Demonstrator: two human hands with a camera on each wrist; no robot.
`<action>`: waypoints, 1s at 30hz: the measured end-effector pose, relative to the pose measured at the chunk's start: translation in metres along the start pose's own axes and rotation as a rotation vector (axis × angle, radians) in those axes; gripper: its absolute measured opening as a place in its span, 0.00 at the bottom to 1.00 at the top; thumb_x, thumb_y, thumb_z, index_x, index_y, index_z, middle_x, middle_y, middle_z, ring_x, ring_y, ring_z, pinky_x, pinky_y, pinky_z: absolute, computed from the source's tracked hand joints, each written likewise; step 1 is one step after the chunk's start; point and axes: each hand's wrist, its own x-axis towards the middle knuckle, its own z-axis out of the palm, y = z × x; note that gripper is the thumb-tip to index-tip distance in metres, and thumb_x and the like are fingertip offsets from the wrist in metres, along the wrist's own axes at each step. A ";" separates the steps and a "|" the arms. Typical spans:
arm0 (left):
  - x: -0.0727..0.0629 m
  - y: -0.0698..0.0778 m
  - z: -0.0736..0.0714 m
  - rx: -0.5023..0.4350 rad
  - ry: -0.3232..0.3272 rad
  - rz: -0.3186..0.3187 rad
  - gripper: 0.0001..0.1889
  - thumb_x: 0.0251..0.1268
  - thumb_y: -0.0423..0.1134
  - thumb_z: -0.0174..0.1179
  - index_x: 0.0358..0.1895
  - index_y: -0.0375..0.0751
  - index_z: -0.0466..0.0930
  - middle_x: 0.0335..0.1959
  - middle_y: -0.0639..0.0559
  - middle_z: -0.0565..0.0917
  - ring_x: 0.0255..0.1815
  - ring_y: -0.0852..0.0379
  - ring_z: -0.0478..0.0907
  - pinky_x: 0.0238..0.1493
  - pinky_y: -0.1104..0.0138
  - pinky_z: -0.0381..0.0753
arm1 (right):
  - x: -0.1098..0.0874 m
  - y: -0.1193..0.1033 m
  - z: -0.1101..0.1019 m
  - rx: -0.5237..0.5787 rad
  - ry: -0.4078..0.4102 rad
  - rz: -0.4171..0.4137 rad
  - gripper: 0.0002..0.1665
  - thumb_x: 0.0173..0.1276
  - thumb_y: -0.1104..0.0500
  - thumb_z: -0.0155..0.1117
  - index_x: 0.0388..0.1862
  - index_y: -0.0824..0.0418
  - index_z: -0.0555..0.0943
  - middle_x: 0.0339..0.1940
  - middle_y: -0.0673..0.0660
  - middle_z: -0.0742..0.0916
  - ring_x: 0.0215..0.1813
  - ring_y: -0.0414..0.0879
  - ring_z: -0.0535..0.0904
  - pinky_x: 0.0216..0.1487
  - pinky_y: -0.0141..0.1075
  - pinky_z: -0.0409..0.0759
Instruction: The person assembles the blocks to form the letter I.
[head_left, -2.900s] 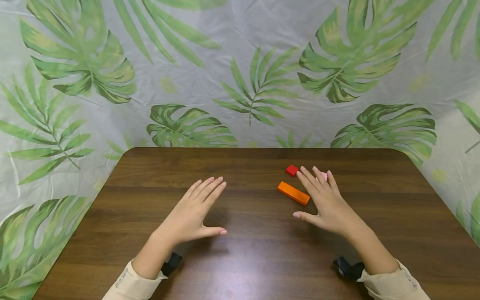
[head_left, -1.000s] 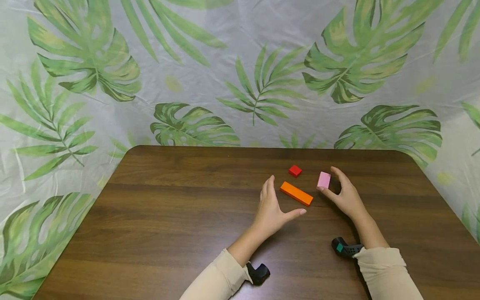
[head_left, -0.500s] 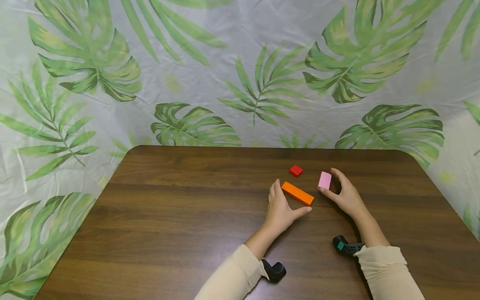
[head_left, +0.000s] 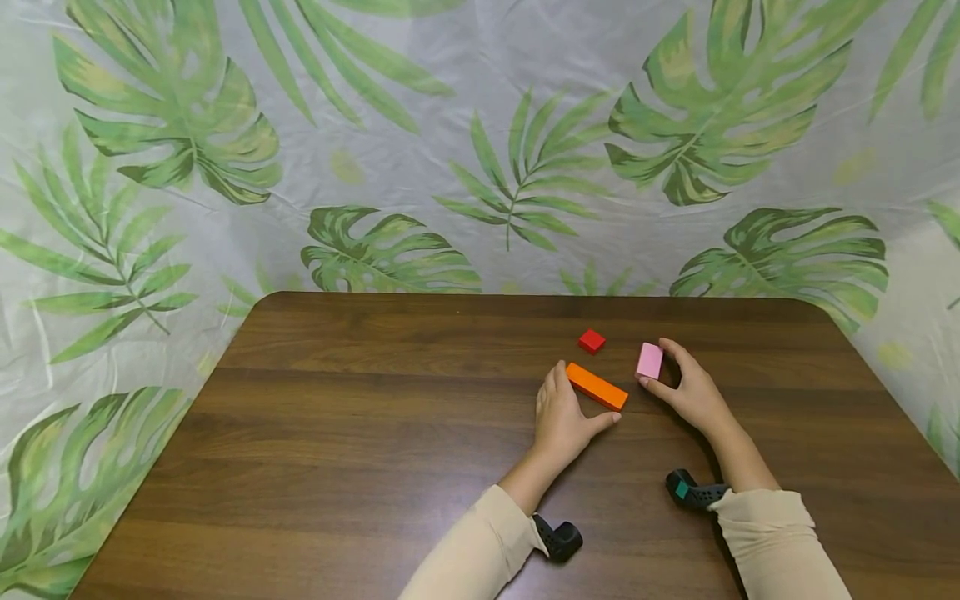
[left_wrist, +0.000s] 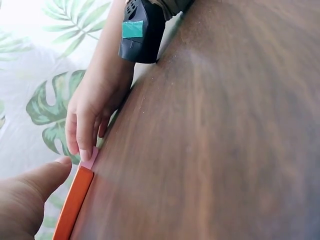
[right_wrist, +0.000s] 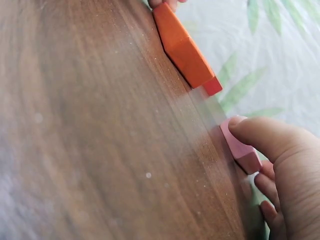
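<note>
Three blocks lie on the brown table [head_left: 337, 467]: a long orange block [head_left: 597, 387], a small red block [head_left: 592, 342] behind it, and a short pink block [head_left: 649, 361] to the right. My left hand [head_left: 561, 423] has its fingertips at the left end of the orange block. Its thumb [left_wrist: 56, 175] is stretched out near the block's other end, apart from it in the left wrist view. The right hand [head_left: 692, 392] pinches the pink block lengthwise. In the right wrist view its thumb [right_wrist: 250, 131] rests on one end and the fingers reach the other.
A black wrist device sits at the left wrist [head_left: 561, 540] and another at the right wrist [head_left: 692, 490]. Behind the table's far edge hangs a pale cloth [head_left: 480, 150] printed with green leaves.
The left hand has come from the table's left-middle to the orange block. The right hand has moved from above the pink block to pinch it. The blocks show hardly any shift.
</note>
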 end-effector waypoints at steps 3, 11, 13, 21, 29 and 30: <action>0.001 0.002 0.002 0.046 0.002 -0.005 0.55 0.37 0.60 0.69 0.66 0.32 0.53 0.62 0.42 0.62 0.63 0.49 0.59 0.62 0.58 0.56 | 0.000 0.000 0.000 0.001 0.000 0.000 0.45 0.58 0.51 0.65 0.66 0.71 0.55 0.61 0.74 0.66 0.61 0.66 0.59 0.57 0.60 0.55; 0.005 0.011 0.010 0.202 0.042 -0.018 0.58 0.31 0.65 0.68 0.65 0.33 0.54 0.62 0.44 0.63 0.62 0.52 0.59 0.63 0.59 0.52 | -0.001 0.002 0.000 0.005 -0.001 0.005 0.45 0.58 0.51 0.64 0.66 0.71 0.55 0.60 0.74 0.67 0.61 0.66 0.59 0.56 0.60 0.55; 0.006 0.011 0.012 0.223 0.055 -0.017 0.58 0.31 0.65 0.69 0.65 0.33 0.54 0.62 0.45 0.64 0.62 0.53 0.60 0.64 0.59 0.51 | 0.000 0.002 0.001 0.006 0.003 -0.002 0.45 0.58 0.51 0.64 0.66 0.71 0.55 0.60 0.74 0.67 0.61 0.66 0.60 0.56 0.60 0.55; 0.007 0.007 0.013 0.209 0.064 0.019 0.54 0.33 0.60 0.70 0.64 0.34 0.55 0.61 0.46 0.64 0.62 0.54 0.60 0.63 0.58 0.51 | 0.000 0.001 0.001 0.011 0.002 -0.010 0.44 0.59 0.52 0.64 0.66 0.71 0.55 0.60 0.73 0.67 0.61 0.66 0.60 0.56 0.60 0.55; 0.007 0.002 0.008 0.015 0.031 0.034 0.54 0.33 0.53 0.74 0.65 0.34 0.54 0.60 0.44 0.63 0.60 0.51 0.61 0.60 0.62 0.61 | -0.002 -0.001 -0.001 0.012 -0.012 0.004 0.43 0.60 0.52 0.63 0.66 0.70 0.55 0.61 0.73 0.66 0.61 0.67 0.59 0.56 0.61 0.55; 0.007 0.002 0.007 -0.010 0.022 0.034 0.54 0.33 0.52 0.74 0.65 0.34 0.53 0.60 0.44 0.62 0.60 0.51 0.61 0.59 0.62 0.61 | -0.002 -0.001 -0.001 0.012 -0.013 0.006 0.43 0.60 0.52 0.63 0.66 0.70 0.55 0.61 0.73 0.66 0.61 0.67 0.59 0.56 0.61 0.55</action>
